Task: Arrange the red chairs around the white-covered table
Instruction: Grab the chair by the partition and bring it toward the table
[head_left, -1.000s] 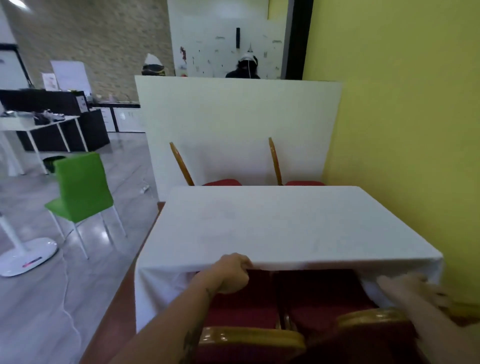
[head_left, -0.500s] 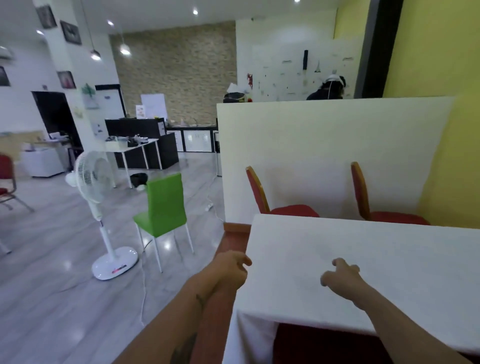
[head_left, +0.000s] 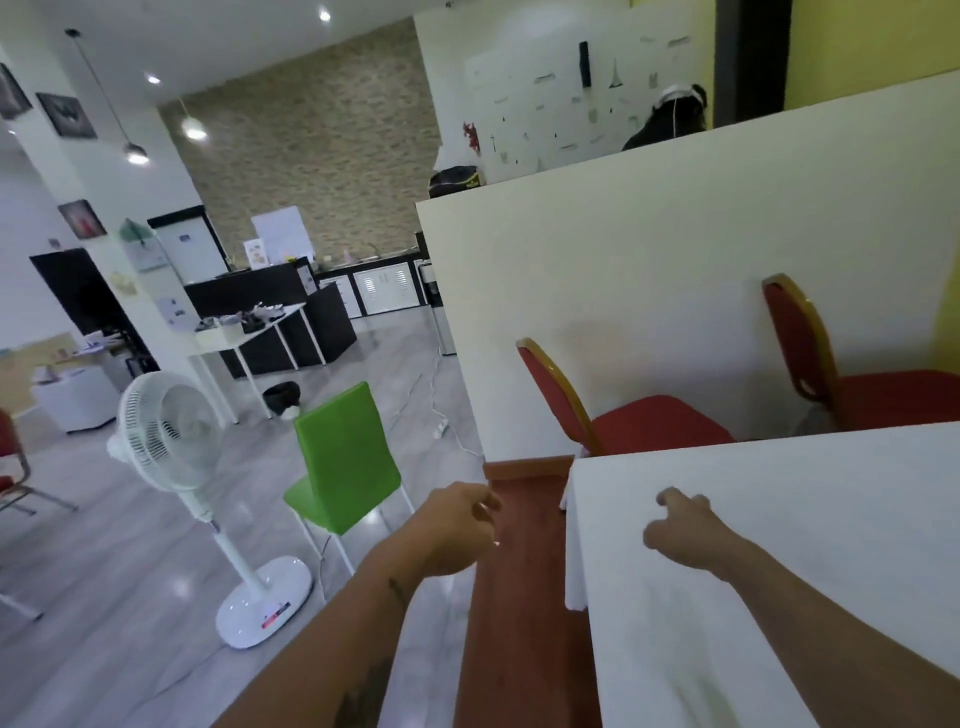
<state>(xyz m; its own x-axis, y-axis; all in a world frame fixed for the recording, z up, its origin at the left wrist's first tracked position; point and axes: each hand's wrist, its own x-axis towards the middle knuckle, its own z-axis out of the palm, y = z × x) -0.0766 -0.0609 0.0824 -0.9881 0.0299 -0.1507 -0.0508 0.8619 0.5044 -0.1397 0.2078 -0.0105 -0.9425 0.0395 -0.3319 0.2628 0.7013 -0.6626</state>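
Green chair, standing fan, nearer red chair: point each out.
Green chair (head_left: 340, 441), head view, on its backrest.
Standing fan (head_left: 161, 428), head view, on its grille.
Nearer red chair (head_left: 654, 421), head view, on its seat.

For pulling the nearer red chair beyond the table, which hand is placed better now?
Probably the left hand: it hangs empty off the table's left side, roughly below the nearer red chair's backrest. The right hand hovers over the tablecloth, so the table corner lies between.
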